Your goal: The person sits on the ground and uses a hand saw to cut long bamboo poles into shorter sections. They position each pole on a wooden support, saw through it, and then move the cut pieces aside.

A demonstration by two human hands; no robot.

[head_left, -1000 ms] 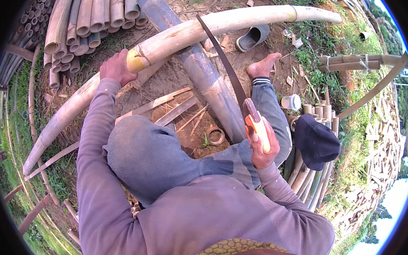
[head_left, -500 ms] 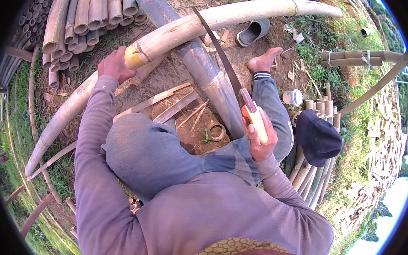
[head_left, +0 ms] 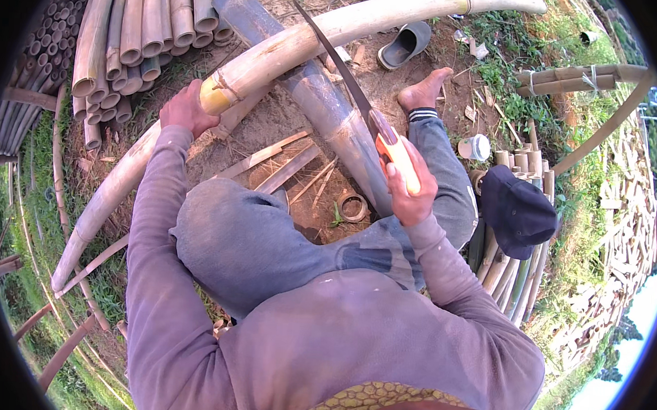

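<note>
A long pale bamboo pole (head_left: 336, 31) runs from the lower left to the upper right, resting across a thicker grey bamboo log (head_left: 339, 128). My left hand (head_left: 188, 108) grips the pole just left of its yellowish joint. In my right hand (head_left: 411, 183) is a hand saw (head_left: 349, 78), held by its orange and pale handle. Its dark blade lies across the pole to the right of the joint, the tip reaching past the far side. Whether the teeth are sunk into the bamboo I cannot tell.
Stacked bamboo poles (head_left: 142, 21) lie at the upper left. Split strips (head_left: 290, 168) and a bamboo ring (head_left: 352, 207) are on the dirt before my knee. A grey clog (head_left: 405, 46), a white cup (head_left: 475, 147) and a dark cap (head_left: 517, 213) on upright bamboo pieces are to the right.
My right hand has moved up and left, pushing the saw forward so its tip reaches farther past the pole. My left hand keeps its grip near the joint.
</note>
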